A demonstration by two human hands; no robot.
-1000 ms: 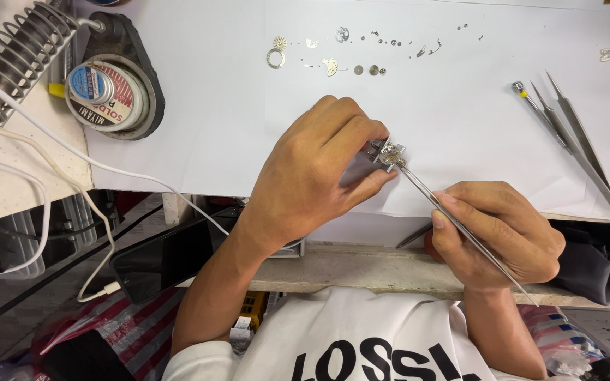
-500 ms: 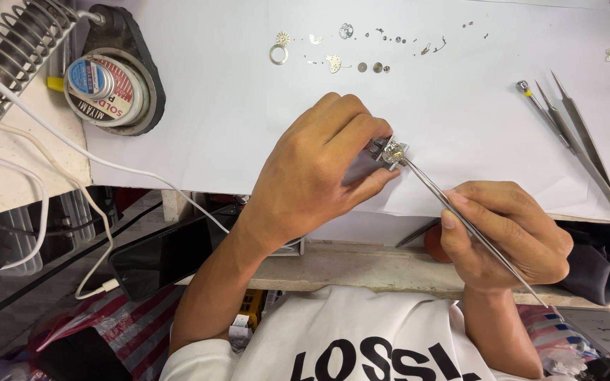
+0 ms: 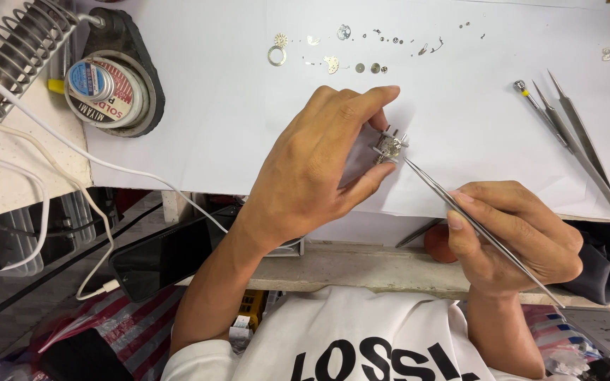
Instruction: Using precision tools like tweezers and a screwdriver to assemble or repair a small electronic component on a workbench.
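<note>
My left hand [image 3: 319, 166] pinches a small metal watch movement in its holder [image 3: 388, 147] between thumb and fingers, resting on the white paper sheet [image 3: 213, 120]. My right hand [image 3: 517, 236] grips long steel tweezers [image 3: 460, 208] whose tips touch the movement from the lower right. A row of tiny watch parts [image 3: 347, 49], with gears, a ring and screws, lies on the paper beyond my hands.
A soldering iron stand with a coil [image 3: 15, 49] and a solder tin [image 3: 104, 81] sits at far left, with white cables [image 3: 51, 141] trailing off the bench. Spare tweezers and a small screwdriver [image 3: 566, 134] lie at right. A dark phone [image 3: 164, 257] rests below the bench edge.
The hands keep their hold. The right hand has shifted slightly, keeping the tweezer tips at the movement; the view has barely moved.
</note>
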